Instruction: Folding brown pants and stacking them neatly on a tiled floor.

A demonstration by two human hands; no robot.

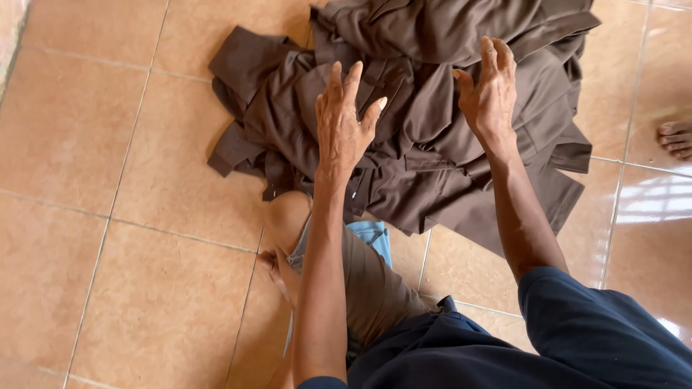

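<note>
A heap of dark brown garments [425, 166] lies crumpled on the tiled floor in the upper middle of the view. My left hand [344, 124] hovers over the heap's left part, fingers spread and nothing held. My right hand [489, 95] is raised over the heap's right part, also spread and empty. Both forearms reach forward from my dark blue sleeves. My bent knee [288, 216] in brown shorts rests at the heap's near edge.
Glossy orange-tan floor tiles [108, 180] surround the heap. A light blue cloth [371, 234] shows beside my thigh. Another person's bare toes [676, 138] are at the right edge. A foot [277, 270] is tucked under my leg.
</note>
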